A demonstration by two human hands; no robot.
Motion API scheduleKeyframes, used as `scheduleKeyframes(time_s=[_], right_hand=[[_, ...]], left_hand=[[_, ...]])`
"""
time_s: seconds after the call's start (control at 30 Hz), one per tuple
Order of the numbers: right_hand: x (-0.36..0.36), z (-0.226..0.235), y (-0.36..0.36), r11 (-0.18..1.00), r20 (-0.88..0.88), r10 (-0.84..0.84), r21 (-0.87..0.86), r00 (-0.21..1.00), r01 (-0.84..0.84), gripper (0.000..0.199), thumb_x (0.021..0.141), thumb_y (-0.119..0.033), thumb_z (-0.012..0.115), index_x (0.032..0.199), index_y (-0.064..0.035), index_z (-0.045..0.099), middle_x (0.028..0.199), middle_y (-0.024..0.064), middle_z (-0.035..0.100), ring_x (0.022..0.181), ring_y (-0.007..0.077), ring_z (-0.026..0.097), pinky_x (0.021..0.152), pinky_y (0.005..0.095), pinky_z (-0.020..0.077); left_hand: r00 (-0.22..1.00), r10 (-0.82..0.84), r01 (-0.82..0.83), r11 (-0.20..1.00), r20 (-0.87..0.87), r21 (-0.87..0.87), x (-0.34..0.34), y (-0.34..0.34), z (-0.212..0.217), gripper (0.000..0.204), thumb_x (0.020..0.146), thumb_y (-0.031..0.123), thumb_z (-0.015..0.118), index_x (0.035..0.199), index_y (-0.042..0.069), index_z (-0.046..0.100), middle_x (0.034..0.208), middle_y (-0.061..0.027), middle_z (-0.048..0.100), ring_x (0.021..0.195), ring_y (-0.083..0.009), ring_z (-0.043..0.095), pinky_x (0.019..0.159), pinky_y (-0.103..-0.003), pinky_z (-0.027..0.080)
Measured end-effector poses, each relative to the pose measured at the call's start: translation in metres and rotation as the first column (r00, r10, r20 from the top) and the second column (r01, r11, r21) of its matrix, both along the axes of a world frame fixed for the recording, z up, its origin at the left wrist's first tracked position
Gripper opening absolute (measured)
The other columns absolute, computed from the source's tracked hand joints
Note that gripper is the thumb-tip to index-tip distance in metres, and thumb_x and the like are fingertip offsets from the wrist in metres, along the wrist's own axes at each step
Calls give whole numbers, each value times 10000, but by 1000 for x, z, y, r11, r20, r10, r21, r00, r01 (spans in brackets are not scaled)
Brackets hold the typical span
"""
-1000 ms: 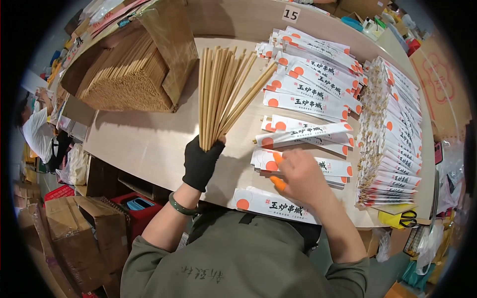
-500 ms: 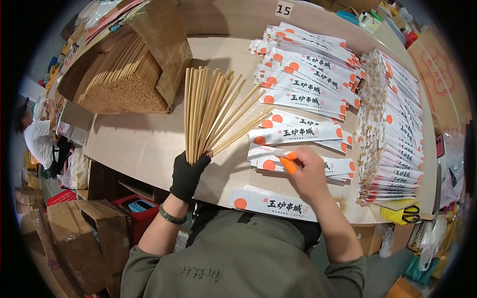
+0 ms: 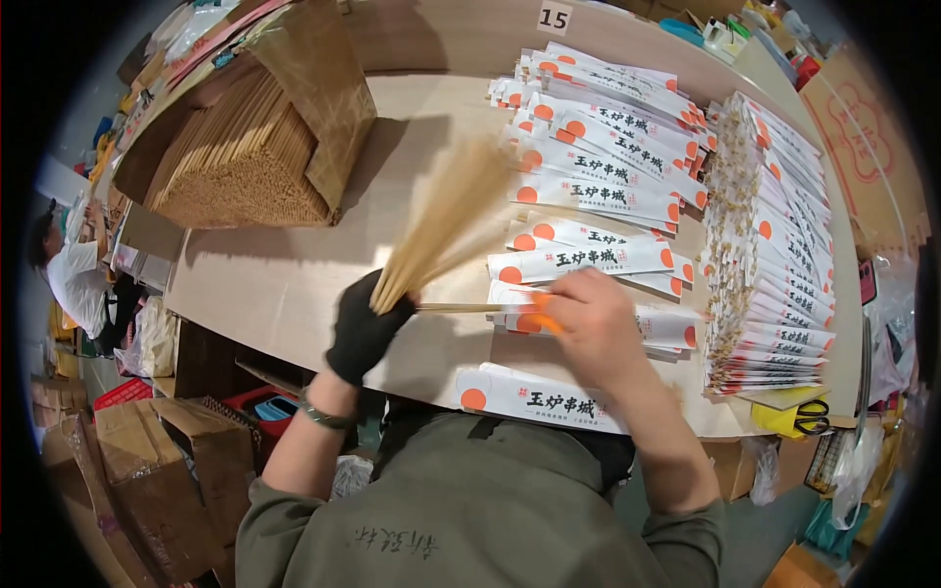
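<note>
While the gloved left hand clenches a blurred fan of pale wooden sticks, the right hand pinches a white paper sleeve to their right, its left end seemingly touching them.

Over the link I see a pale tabletop bearing an open carton at its left, printed white paper sleeves spread right of centre, and a long, dense sleeve stack farther right.
</note>
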State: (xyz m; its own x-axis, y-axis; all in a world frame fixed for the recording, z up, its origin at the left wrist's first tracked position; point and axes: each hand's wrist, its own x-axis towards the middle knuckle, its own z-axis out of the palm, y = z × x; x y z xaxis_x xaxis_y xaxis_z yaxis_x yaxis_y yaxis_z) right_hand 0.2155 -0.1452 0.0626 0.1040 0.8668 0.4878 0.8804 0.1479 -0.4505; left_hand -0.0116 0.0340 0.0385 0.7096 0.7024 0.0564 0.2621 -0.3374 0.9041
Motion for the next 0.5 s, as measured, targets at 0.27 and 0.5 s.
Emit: scheduleKeyframes(time_s=[0.27,0.5], right_hand=[[1,10,1,994,142,-99,57,985,91,246,732,-122,676,946,-8,637,826,92,578,770,276,569,682,384,460],[-5,-39,-30,988,255,29,-153,967,11,179,728,-29,691,894,14,639,800,86,580,748,239,578,640,348,478]], left_hand=[[951,310,-306,925,-19,-227,49,-9,-4,254,832,243,710,947,19,677,790,-63,678,754,-118,646,649,-275,489],[894,448,-423,852,11,-310,31,-23,-20,241,822,247,716,802,23,633,604,13,552,513,-58,480,474,-214,371]])
